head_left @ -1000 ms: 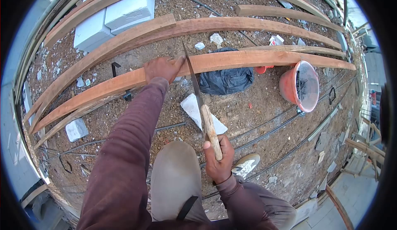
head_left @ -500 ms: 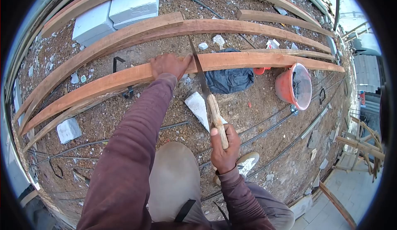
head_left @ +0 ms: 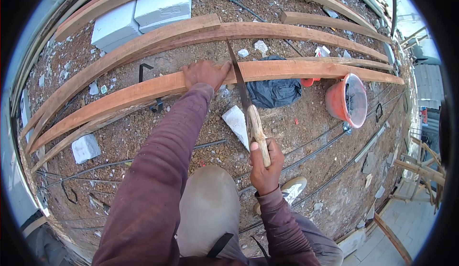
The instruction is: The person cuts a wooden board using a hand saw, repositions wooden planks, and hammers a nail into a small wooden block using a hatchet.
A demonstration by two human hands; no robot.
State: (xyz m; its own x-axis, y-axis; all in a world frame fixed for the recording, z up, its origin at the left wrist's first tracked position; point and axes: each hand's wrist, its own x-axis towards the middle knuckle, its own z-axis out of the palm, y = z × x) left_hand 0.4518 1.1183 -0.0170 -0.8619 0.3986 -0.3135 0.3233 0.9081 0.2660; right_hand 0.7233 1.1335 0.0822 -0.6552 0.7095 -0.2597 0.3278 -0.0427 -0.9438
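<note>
Right hand (head_left: 267,171) has pushed the handsaw (head_left: 247,99) forward across the wooden beam (head_left: 287,68). Its grip is wrapped around the handle (head_left: 258,131). Beside the blade (head_left: 240,84), the left hand (head_left: 204,73) clasps the beam, likely to keep it still.

My left grip (head_left: 204,74) lay over the reddish plank (head_left: 162,85), its thumb stretched out close to the saw (head_left: 245,94). My right grip (head_left: 267,168) was wrapped round the pale wooden handle (head_left: 257,125) — the blade slanted across the plank, tip beyond the far edge. A white block (head_left: 234,121) sat on the dirt ground (head_left: 306,108) just left of the handle. Dark plastic (head_left: 275,94) lay beneath the plank — right of the blade — and a red bucket (head_left: 337,103) stood further right. More beams (head_left: 296,30) stretched beyond.
</note>
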